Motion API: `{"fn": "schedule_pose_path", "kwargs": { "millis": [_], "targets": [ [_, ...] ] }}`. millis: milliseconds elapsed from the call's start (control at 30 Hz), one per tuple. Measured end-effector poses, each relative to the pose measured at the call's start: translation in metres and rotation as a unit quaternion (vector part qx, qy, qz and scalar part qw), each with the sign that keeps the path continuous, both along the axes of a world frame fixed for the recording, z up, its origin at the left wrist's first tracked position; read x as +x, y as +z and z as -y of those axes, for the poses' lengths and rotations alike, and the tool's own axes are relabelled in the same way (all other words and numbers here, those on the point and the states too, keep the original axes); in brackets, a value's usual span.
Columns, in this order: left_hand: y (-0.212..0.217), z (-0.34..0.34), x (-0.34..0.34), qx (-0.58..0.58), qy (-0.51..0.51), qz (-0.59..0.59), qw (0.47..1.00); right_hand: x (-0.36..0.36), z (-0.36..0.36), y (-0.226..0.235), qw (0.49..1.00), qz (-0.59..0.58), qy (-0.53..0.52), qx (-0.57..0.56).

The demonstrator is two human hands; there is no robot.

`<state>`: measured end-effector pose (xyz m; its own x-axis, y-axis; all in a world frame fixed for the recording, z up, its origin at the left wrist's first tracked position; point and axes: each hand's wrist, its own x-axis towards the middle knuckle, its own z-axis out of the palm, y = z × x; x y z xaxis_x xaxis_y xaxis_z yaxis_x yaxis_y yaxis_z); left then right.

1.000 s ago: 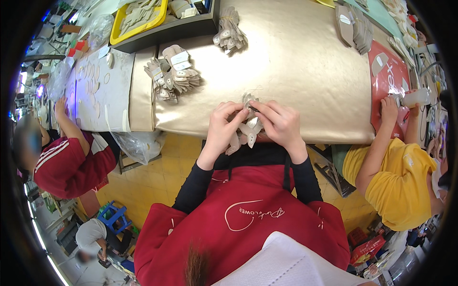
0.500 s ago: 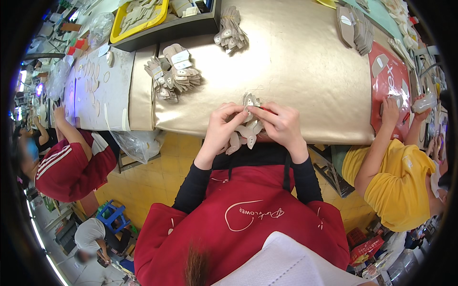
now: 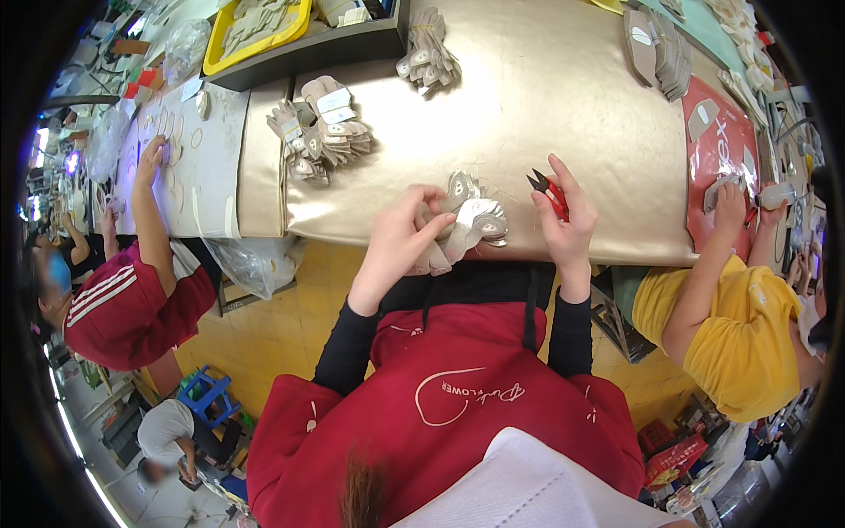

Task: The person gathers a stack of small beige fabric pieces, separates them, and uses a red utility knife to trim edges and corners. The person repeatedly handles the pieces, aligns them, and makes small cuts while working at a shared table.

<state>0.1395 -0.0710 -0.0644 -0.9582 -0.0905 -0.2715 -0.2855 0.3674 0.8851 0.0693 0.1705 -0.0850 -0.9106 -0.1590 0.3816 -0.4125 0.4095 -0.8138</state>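
Note:
My left hand [image 3: 407, 231] pinches a bunch of pale grey-beige cut pieces [image 3: 475, 225] at the table's near edge. They look like shoe parts, some with small holes, fanned out to the right of my fingers. Loose thin threads show around the bunch. In my right hand [image 3: 570, 227] sits a pair of red thread snips [image 3: 554, 197], its black blades pointing up and left. The snips rest in the palm, with the index finger stretched upward. They are apart from the pieces.
Tied bundles of similar pieces [image 3: 330, 132] lie to the left, and another bundle [image 3: 429, 51] lies farther back. A black tray [image 3: 317, 55] holds a yellow bin [image 3: 211, 55]. Co-workers sit on both sides, one in a yellow shirt [image 3: 739, 326]. A red mat [image 3: 717, 158] lies at right.
My right hand has moved right, away from the pieces, and the snips now show plainly in it. My left hand keeps hold of the pieces, which have spread and turned to the right.

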Motion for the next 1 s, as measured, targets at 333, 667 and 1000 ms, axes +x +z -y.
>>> {"fn": "schedule_pose_path", "kwargs": {
  "millis": [333, 667, 1000],
  "targets": [
    [-0.020, -0.022, -0.007, -0.258, 0.029, -0.198, 0.945, 0.007, 0.012, 0.002, 0.998, 0.016, 0.063, 0.026],
    [-0.024, -0.020, -0.006, -0.221, 0.007, -0.242, 0.945, 0.005, 0.032, -0.001, 0.983, -0.053, 0.142, 0.103],
    [-0.032, -0.011, -0.007, 0.158, 0.070, -0.047, 0.984, 0.005, 0.034, 0.006, 0.984, -0.050, 0.145, 0.091]
  ]
}}
